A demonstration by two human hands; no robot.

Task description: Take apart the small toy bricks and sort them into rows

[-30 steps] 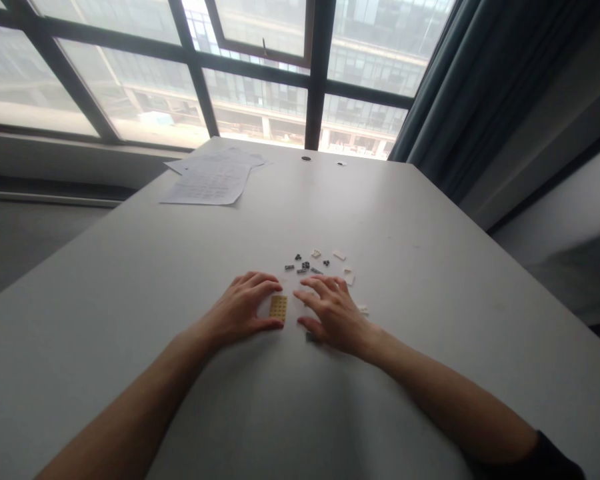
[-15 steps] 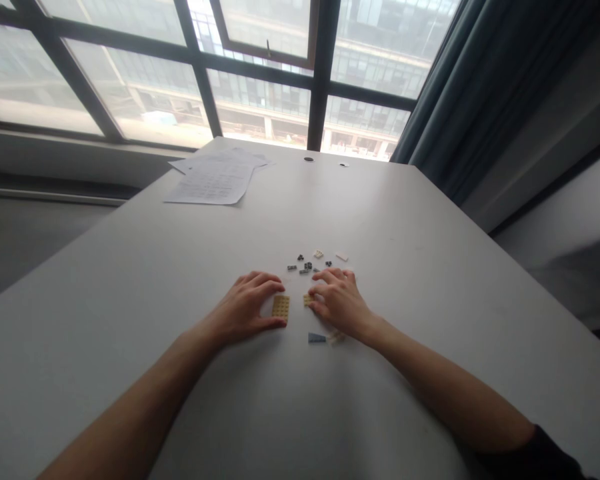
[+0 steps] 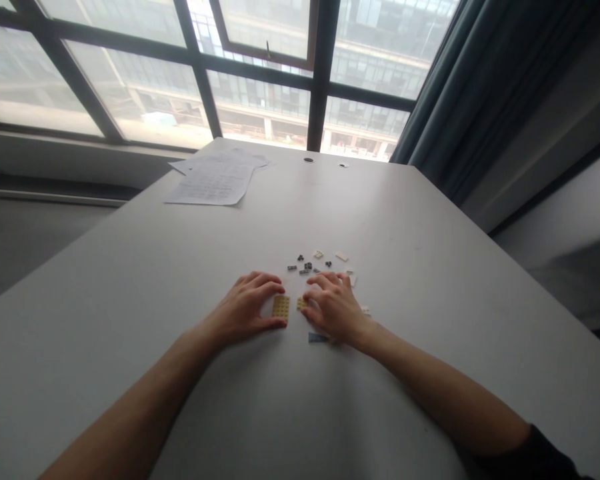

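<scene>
A tan studded building-block plate (image 3: pixel 281 307) lies flat on the white table. My left hand (image 3: pixel 254 301) grips it, thumb at the near edge and forefinger at the far edge. Just to the right is a smaller tan studded plate (image 3: pixel 301 303), pinched between thumb and fingers of my right hand (image 3: pixel 333 302). A narrow gap separates the two plates. Much of the smaller one is hidden by the fingers. A blue-grey wedge-shaped piece (image 3: pixel 317 338) lies close below my right hand, its right end near a pale piece mostly covered by the wrist.
Beyond my hands lie several small dark grey pieces (image 3: pixel 308 265), a cream studded piece (image 3: pixel 319 254) and a pale flat piece (image 3: pixel 341 256). White pieces (image 3: pixel 365 311) show past my right hand. Printed papers (image 3: pixel 215 180) lie at the table's far left, before the window.
My right hand has slid a little left with the smaller tan plate, narrowing the gap to the larger one. White pieces right of that hand are now uncovered. My left hand stays put.
</scene>
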